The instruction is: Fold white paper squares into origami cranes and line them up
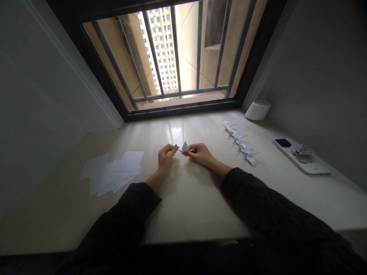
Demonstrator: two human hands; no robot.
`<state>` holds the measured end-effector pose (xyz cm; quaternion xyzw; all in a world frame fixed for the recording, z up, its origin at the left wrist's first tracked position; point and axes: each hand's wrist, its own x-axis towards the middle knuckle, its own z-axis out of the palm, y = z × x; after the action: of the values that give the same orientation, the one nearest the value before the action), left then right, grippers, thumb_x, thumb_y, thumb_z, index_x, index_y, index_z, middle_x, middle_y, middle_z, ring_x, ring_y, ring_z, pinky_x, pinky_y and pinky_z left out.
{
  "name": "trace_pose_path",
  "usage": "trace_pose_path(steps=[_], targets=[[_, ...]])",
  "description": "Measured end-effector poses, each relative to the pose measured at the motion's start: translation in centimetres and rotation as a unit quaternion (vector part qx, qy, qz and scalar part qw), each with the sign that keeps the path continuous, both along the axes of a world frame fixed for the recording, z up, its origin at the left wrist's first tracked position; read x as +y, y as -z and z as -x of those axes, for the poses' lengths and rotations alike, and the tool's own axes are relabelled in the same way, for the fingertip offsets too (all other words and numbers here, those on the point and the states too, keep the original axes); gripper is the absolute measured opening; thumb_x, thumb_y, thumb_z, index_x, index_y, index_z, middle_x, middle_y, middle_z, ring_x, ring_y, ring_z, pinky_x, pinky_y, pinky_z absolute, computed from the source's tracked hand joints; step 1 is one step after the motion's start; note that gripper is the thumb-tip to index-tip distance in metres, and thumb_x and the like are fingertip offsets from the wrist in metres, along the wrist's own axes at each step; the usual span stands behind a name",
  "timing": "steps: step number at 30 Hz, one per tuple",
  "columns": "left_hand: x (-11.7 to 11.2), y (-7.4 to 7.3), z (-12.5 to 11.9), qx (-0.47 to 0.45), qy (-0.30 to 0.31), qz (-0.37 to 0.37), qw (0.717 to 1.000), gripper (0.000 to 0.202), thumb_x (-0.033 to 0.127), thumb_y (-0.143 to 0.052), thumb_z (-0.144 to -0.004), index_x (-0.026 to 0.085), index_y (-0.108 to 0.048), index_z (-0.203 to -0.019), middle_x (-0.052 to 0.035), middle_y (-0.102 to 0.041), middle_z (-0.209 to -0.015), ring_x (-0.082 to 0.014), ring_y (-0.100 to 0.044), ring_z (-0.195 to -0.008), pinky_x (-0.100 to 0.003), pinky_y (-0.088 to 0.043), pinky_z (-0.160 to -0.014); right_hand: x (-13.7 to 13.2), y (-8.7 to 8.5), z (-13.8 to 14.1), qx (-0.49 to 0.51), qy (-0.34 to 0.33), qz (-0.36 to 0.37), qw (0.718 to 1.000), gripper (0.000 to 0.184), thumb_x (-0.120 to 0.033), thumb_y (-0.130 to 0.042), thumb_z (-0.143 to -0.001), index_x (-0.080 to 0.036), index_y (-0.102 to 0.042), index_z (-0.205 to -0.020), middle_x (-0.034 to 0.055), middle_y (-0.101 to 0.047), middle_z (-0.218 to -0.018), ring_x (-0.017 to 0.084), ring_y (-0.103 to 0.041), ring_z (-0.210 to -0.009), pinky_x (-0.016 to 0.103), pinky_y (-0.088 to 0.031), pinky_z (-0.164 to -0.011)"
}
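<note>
Between my two hands, just above the pale sill, is a small folded white paper crane (185,146) with a pointed part standing up. My left hand (166,154) pinches its thin left tip between thumb and fingers. My right hand (200,153) is closed on its right side, and the fingers cover part of the paper. To the right, several finished paper cranes (243,147) lie in a slanting row on the sill. Loose sheets of white paper (114,172) overlap in a pile to the left of my left hand.
A phone (301,156) with a decorated grip on its back lies at the right. Near the window's right corner stands a white rounded cylinder (258,110). Behind the sill (197,214) is a dark-framed window (183,111) with bars outside. Walls flank both sides.
</note>
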<state>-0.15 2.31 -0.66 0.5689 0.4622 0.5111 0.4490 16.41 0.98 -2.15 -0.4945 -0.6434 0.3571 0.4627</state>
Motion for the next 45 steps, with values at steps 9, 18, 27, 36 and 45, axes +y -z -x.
trace_pose_path(steps=[9,18,27,36,45], targets=[[0.32,0.16,0.16,0.034,0.005,-0.027,0.999,0.038,0.045,-0.058,-0.079,0.020,-0.065,-0.107,-0.0071,-0.068,-0.097,-0.0178,-0.062,-0.088,-0.025,-0.044,-0.066,0.26,0.03,-0.13,0.039,0.082,0.012,0.996,0.038,-0.053,-0.066,-0.067,-0.016,-0.072,-0.070,0.0024,-0.063,-0.055,0.010,-0.045,-0.046,0.024,-0.029,-0.046],[0.02,0.06,-0.11,0.107,0.034,-0.026,0.993,0.028,0.041,-0.067,-0.071,0.017,-0.072,-0.084,-0.0068,-0.071,-0.088,-0.0204,-0.063,-0.086,-0.027,-0.043,-0.067,0.50,0.09,-0.10,0.069,0.055,0.007,0.996,0.038,-0.052,-0.068,-0.065,-0.017,-0.075,-0.076,0.0029,-0.064,-0.056,0.013,-0.051,-0.052,0.025,-0.034,-0.048],[0.33,0.25,0.03,0.081,0.039,-0.011,0.996,0.030,0.045,-0.067,-0.070,0.017,-0.073,-0.079,-0.0068,-0.072,-0.082,-0.0201,-0.064,-0.080,-0.028,-0.045,-0.067,0.20,-0.01,-0.01,0.075,0.076,0.018,0.994,0.042,-0.057,-0.069,-0.062,-0.016,-0.072,-0.072,-0.0034,-0.050,-0.049,0.008,-0.034,-0.044,0.024,-0.024,-0.044],[0.51,0.40,0.17,0.084,0.072,-0.028,0.993,0.032,0.047,-0.066,-0.070,0.016,-0.071,-0.080,-0.0065,-0.070,-0.084,-0.0192,-0.062,-0.082,-0.025,-0.043,-0.063,-0.09,-0.28,-0.04,0.039,0.079,0.018,0.996,0.041,-0.057,-0.067,-0.065,-0.017,-0.073,-0.071,-0.0023,-0.053,-0.049,0.009,-0.039,-0.046,0.024,-0.029,-0.046],[0.55,0.24,0.31,0.095,0.064,-0.018,0.993,0.034,0.048,-0.066,-0.068,0.015,-0.072,-0.075,-0.0059,-0.069,-0.078,-0.0175,-0.061,-0.074,-0.025,-0.043,-0.061,-0.33,-0.90,-0.30,0.088,0.085,-0.054,0.991,0.036,-0.049,-0.052,-0.082,-0.018,-0.070,-0.086,0.0051,-0.070,-0.079,0.017,-0.063,-0.074,0.028,-0.045,-0.069]])
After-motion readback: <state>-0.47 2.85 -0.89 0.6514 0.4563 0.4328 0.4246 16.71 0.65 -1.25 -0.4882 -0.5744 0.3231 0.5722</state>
